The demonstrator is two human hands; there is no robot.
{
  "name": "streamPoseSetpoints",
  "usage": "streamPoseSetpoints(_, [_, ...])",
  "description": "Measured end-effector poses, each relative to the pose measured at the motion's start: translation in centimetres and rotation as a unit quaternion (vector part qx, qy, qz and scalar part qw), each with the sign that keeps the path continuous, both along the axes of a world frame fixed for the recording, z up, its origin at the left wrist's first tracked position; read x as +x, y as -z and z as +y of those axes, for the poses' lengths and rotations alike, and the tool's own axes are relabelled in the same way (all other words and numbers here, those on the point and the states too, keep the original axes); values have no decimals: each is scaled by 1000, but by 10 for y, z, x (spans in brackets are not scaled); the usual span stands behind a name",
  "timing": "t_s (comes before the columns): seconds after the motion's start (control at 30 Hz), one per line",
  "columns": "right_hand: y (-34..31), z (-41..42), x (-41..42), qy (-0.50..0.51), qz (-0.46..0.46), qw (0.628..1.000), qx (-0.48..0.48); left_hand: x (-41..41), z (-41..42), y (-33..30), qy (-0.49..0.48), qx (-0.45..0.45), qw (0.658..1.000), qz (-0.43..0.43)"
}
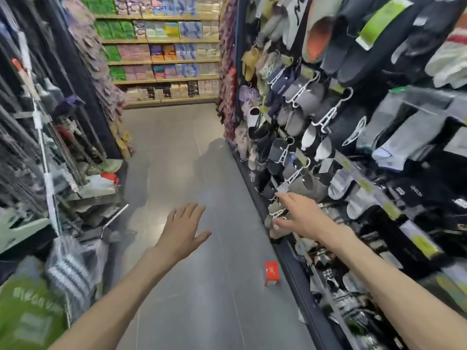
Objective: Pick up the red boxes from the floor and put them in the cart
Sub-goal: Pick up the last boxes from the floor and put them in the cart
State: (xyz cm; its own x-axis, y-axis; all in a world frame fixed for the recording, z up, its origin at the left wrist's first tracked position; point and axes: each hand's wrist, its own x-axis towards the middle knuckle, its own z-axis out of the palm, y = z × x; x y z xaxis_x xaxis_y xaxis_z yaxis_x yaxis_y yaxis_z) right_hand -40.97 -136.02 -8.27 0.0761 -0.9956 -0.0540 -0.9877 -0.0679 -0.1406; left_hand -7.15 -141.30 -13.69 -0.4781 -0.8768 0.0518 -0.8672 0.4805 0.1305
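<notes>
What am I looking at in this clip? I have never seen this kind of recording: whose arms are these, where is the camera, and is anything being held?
One picture, from a wide-angle camera worn on a person's head, looking forward and down a shop aisle. The two bare arms are that person's own. The left hand is spread open over the grey floor, holding nothing. The right hand reaches toward the slippers hanging on the right-hand rack; its fingers look open, empty. One red box stands on the floor beside the rack's base, untouched. No cart is clearly visible.

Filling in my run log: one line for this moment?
red box: on floor by right rack | left hand: open, empty | right hand: open, at hanging slippers | cart: unseen
</notes>
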Motion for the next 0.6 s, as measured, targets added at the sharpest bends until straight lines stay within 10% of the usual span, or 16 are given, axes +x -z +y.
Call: streamPoseSetpoints(0.6, [319, -241, -60, 88, -14, 974, 207, -89, -264, 306, 36, 173, 984, -20])
